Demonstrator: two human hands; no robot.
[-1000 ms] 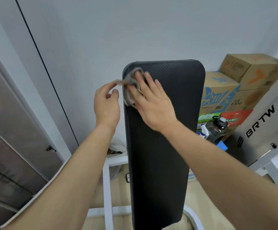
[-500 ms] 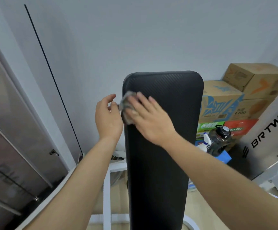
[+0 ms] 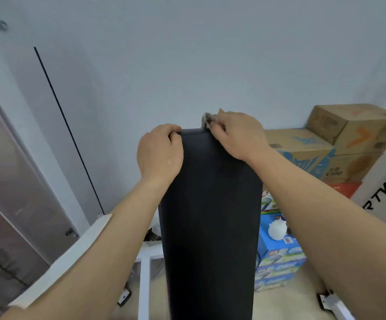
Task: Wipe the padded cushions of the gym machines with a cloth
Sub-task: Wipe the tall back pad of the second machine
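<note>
A tall black padded cushion (image 3: 210, 215) stands upright in the middle of the view, its textured face towards me. My left hand (image 3: 159, 153) grips the cushion's top left corner, fingers curled over the edge. My right hand (image 3: 235, 135) is closed on a small grey cloth (image 3: 207, 118) and presses it against the cushion's top edge, towards the right corner. Only a scrap of the cloth shows past my fingers.
Stacked cardboard boxes (image 3: 339, 139) and blue product cartons (image 3: 279, 257) fill the right behind the cushion. A white machine frame (image 3: 144, 273) runs below left. A grey wall stands close behind, and a glass door (image 3: 14, 181) is on the left.
My right hand carried the cloth from the cushion's upper left face up to its top edge on the right. My left hand moved from beside the cushion to grip the top left corner.
</note>
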